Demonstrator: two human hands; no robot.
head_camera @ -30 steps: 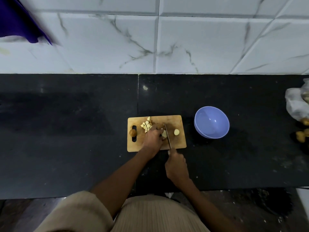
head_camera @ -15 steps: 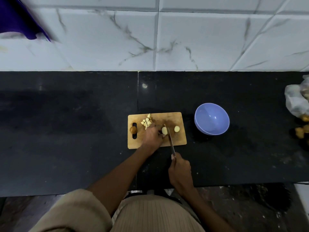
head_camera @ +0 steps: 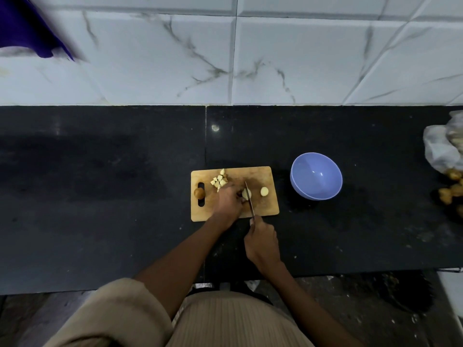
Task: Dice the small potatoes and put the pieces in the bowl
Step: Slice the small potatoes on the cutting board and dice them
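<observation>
A wooden cutting board [head_camera: 260,177] lies on the black counter. My left hand [head_camera: 229,200] pins a pale potato piece [head_camera: 246,194] on the board. My right hand [head_camera: 263,242] grips a knife [head_camera: 249,199], its blade resting across that piece. Another cut potato half [head_camera: 264,191] lies to the right of the blade. A heap of diced pieces [head_camera: 219,181] sits at the board's back left. One whole brown potato [head_camera: 199,193] rests by the handle slot. The blue bowl [head_camera: 316,176], with nothing in it, stands right of the board.
At the far right edge lies a plastic bag [head_camera: 442,149] with more small potatoes [head_camera: 451,190] spilling beside it. A white tiled wall backs the counter. A purple cloth [head_camera: 27,28] hangs at the top left.
The knife drew back toward me, then came forward again onto the held piece. My left hand stays on the potato piece.
</observation>
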